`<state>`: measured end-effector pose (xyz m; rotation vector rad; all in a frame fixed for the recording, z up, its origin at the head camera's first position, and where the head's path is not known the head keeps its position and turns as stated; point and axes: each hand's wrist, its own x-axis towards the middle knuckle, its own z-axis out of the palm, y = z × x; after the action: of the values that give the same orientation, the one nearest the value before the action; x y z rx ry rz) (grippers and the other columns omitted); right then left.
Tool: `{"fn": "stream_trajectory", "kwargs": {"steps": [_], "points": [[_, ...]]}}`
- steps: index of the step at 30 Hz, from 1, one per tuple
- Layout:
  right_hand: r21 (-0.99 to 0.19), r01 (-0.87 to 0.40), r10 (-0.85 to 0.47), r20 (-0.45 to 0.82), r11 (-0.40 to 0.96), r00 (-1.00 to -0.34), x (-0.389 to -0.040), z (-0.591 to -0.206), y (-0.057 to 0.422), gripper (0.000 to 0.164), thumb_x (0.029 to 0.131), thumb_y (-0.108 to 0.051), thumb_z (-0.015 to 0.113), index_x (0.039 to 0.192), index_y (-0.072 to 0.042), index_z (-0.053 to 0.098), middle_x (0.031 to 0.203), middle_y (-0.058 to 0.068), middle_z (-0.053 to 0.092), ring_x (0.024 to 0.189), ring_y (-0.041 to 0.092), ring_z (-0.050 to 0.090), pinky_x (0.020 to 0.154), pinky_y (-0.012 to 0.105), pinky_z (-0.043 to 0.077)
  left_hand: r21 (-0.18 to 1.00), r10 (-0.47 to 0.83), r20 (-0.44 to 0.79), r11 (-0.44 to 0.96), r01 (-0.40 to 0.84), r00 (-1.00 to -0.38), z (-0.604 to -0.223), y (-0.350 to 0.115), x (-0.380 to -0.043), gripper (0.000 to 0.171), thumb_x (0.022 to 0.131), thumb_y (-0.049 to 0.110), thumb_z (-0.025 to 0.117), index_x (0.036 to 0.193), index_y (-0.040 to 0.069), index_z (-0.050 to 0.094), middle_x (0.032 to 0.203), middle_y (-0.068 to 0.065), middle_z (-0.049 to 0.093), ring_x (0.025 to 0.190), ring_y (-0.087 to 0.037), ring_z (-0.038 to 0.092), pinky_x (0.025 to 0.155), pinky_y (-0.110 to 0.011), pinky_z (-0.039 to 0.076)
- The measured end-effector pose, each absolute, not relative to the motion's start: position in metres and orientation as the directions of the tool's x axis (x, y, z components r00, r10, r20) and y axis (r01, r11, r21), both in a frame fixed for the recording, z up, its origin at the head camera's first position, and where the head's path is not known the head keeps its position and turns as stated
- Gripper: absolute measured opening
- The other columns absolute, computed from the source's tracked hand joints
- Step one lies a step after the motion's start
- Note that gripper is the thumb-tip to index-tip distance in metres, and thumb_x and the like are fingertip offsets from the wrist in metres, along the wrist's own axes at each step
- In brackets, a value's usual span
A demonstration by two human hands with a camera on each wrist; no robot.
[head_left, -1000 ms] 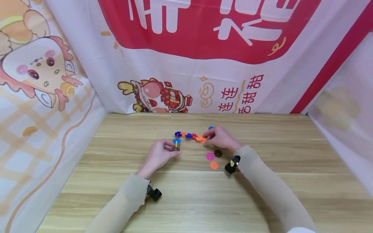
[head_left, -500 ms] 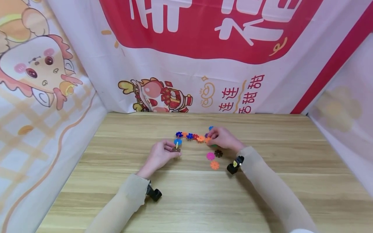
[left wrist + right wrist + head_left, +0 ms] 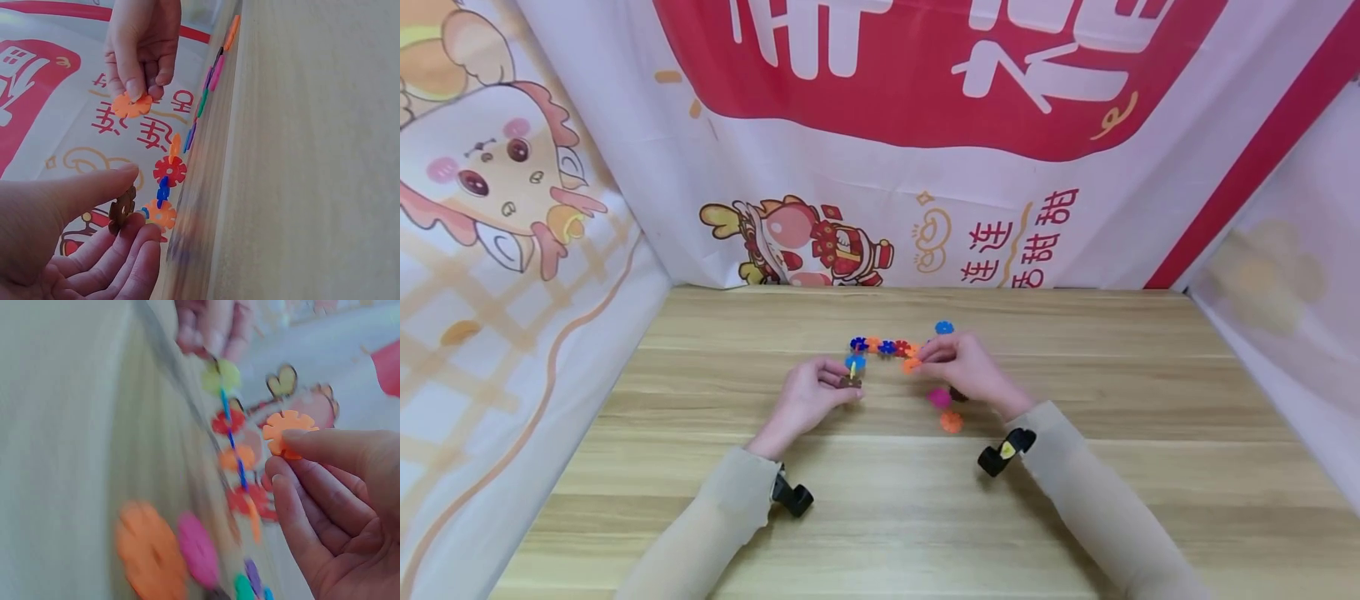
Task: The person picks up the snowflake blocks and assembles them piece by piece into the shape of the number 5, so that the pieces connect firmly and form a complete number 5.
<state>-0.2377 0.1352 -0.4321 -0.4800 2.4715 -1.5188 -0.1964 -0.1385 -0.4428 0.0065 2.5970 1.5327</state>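
My left hand (image 3: 808, 398) pinches a brown snowflake disc (image 3: 122, 209) between thumb and fingers. This disc forms the near end of a chain of interlocked plastic snowflake discs, which bends and runs right through yellow (image 3: 220, 377), light blue (image 3: 855, 362), red, dark blue and orange ones. A red disc (image 3: 170, 170) and an upright orange disc (image 3: 175, 149) make up its right end. Thumb and index finger of my right hand (image 3: 970, 368) pinch a separate orange snowflake disc (image 3: 289, 434). In both wrist views that disc appears apart from the chain.
Loose discs lie around my right hand: pink (image 3: 940, 398), orange (image 3: 951, 422) and light blue (image 3: 944, 327). Green (image 3: 202, 102) and purple (image 3: 253, 577) ones show in the wrist views. A printed cloth (image 3: 850, 150) hangs along the wooden table's (image 3: 880, 517) back edge.
My right hand shifts slightly right, then back left and nearer with the orange disc. The light blue disc behind it comes into fuller view. My left hand stays on the brown disc.
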Motion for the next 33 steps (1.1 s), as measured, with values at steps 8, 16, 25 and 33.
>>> {"fn": "stream_trajectory", "kwargs": {"steps": [8, 16, 25, 33], "points": [[-0.923, -0.167, -0.411, 0.010, 0.348, -0.912, -0.223, -0.448, 0.104, 0.009, 0.092, -0.016, 0.079, 0.099, -0.011, 0.078, 0.094, 0.000, 0.076, 0.089, 0.020, 0.072, 0.078, 0.035, 0.058, 0.876, 0.077, -0.079, 0.481, -0.033, -0.994, -0.443, -0.138, -0.196, 0.037, 0.081, 0.018, 0.089, 0.110, 0.005, 0.069, 0.099, -0.005, 0.070, 0.087, -0.020, 0.068, 0.075, -0.032, 0.058], [-0.919, -0.190, -0.395, 0.042, 0.345, -0.918, -0.221, -0.452, 0.089, 0.007, 0.091, -0.016, 0.080, 0.098, -0.014, 0.078, 0.094, -0.003, 0.075, 0.085, 0.015, 0.072, 0.076, 0.032, 0.059, 0.879, 0.099, -0.054, 0.477, 0.000, -0.994, -0.444, -0.137, -0.197, 0.037, 0.080, 0.019, 0.090, 0.108, 0.005, 0.070, 0.099, -0.005, 0.071, 0.088, -0.020, 0.068, 0.077, -0.033, 0.058], [-0.919, -0.177, -0.387, 0.030, 0.352, -0.922, -0.221, -0.453, 0.082, 0.007, 0.091, -0.014, 0.079, 0.097, -0.014, 0.076, 0.093, -0.004, 0.075, 0.085, 0.015, 0.072, 0.076, 0.032, 0.059, 0.888, 0.135, -0.066, 0.460, 0.003, -0.989, -0.445, -0.139, -0.197, 0.042, 0.078, 0.021, 0.091, 0.110, 0.005, 0.070, 0.098, -0.005, 0.071, 0.088, -0.020, 0.068, 0.077, -0.032, 0.059], [-0.919, -0.198, -0.395, 0.051, 0.342, -0.917, -0.222, -0.456, 0.082, 0.008, 0.091, -0.010, 0.078, 0.097, -0.015, 0.076, 0.093, -0.004, 0.075, 0.085, 0.016, 0.071, 0.077, 0.033, 0.059, 0.861, 0.149, -0.065, 0.509, 0.020, -0.987, -0.446, -0.143, -0.198, 0.040, 0.081, 0.031, 0.089, 0.108, 0.007, 0.073, 0.098, -0.002, 0.071, 0.088, -0.018, 0.067, 0.078, -0.033, 0.058]]}}
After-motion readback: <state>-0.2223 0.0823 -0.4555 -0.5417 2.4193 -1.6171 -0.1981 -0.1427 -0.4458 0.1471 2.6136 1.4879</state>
